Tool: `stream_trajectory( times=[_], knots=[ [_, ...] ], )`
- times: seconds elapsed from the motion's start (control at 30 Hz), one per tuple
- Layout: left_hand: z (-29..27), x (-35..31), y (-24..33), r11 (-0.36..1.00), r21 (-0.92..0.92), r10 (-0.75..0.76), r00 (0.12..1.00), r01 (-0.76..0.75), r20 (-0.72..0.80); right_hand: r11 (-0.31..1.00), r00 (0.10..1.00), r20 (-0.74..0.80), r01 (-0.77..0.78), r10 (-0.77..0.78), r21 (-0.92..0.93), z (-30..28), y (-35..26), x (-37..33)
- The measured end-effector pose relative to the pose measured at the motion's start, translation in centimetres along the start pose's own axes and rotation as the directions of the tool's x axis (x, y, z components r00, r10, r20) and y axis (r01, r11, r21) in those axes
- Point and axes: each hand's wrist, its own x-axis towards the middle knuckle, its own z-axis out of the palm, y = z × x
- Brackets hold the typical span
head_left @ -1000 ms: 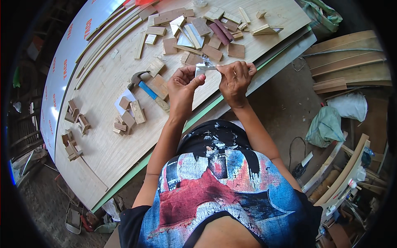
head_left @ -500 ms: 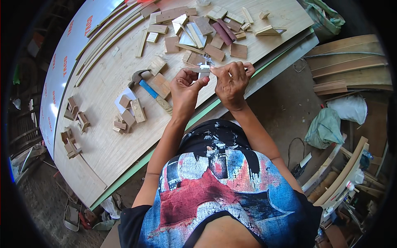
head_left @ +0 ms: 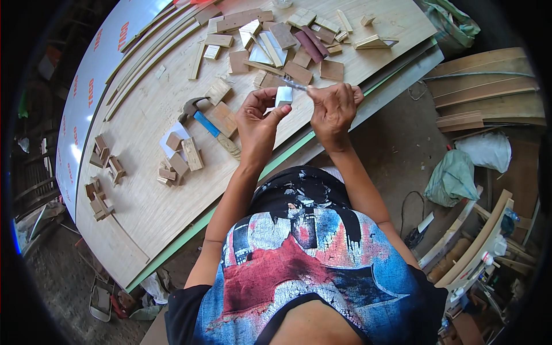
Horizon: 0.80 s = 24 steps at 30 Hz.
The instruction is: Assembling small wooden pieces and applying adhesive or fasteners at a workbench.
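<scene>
My left hand (head_left: 259,115) pinches a small block (head_left: 284,96) with a white face between thumb and fingers, above the table's near edge. Just to its right, my right hand (head_left: 333,112) is closed on a thin greyish strip (head_left: 296,85) that points left, its tip beyond the block's far side. The strip's exact kind cannot be made out, and its grip end is hidden in the fingers. On the board left of my left hand lies a claw hammer (head_left: 206,123) with a blue and wooden handle, beside a flat wood piece (head_left: 222,118).
A light wooden board (head_left: 144,213) covers the table. Loose wood offcuts (head_left: 282,35) are heaped at the far side, with two dark red pieces (head_left: 310,46). Small block groups (head_left: 178,158) sit at left, long strips (head_left: 155,52) behind. Plastic bags (head_left: 451,178) and planks lie on the floor at right.
My right hand has drawn back to the right with the thin strip, away from the block. The block has turned in my left hand so that its white face shows.
</scene>
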Motion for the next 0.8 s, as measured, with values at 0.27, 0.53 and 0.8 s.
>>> stream_trajectory(
  times=[0.27, 0.53, 0.8],
  knots=[
    [-0.2, -0.1, 0.1, 0.995, -0.019, -0.095, 0.995, 0.096, 0.034, 0.995, 0.994, 0.046, 0.096, -0.095, -0.024, -0.3, -0.8, 0.1],
    [0.0, -0.2, 0.3, 0.996, -0.039, -0.083, 0.996, 0.084, 0.039, 0.999, 1.000, 0.015, -0.019, 0.020, -0.045, 0.6, 0.6, -0.8],
    [0.3, 0.0, 0.1, 0.997, -0.032, -0.068, 0.998, 0.068, 0.010, 0.993, 0.994, -0.012, 0.112, -0.112, 0.031, -0.5, -1.5, 0.3]
  ],
)
